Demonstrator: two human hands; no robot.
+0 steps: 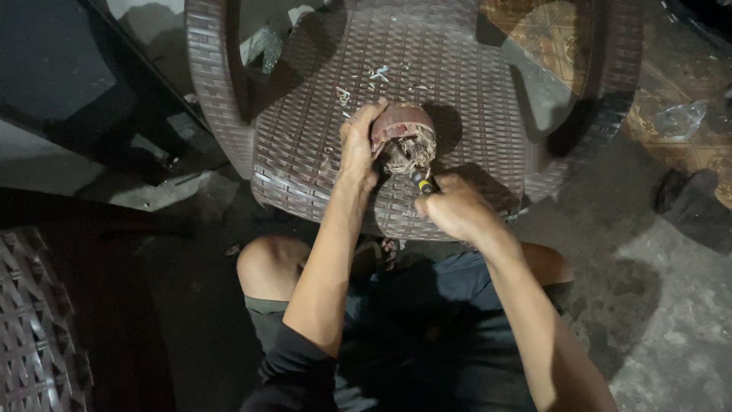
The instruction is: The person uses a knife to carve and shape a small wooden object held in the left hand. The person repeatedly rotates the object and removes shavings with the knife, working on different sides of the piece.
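A brown plastic chair with a woven basket-weave pattern fills the upper middle of the head view, its seat facing the person and its 2 curved arms rising on either side. It stands on a rough grey concrete floor, with a patterned yellow-brown mat behind it at the upper right. A second piece of woven brown plastic shows at the lower left edge. The person sits low in front of the chair, in dark shorts, with 1 bare knee lit at the lower left of the seat. On the front part of the seat rests a rounded reddish-brown motor part with a tangle of pale copper-coloured winding at its open end, its open end turned toward the person. The left hand is wrapped around the left side of that part, fingers curled over its top and pressing it against the seat. The right hand is closed in a fist around a slim tool with a yellow and black handle, whose tip points up into the winding at the lower edge of the part. The tool's working end is hidden among the wires, so its kind cannot be told.
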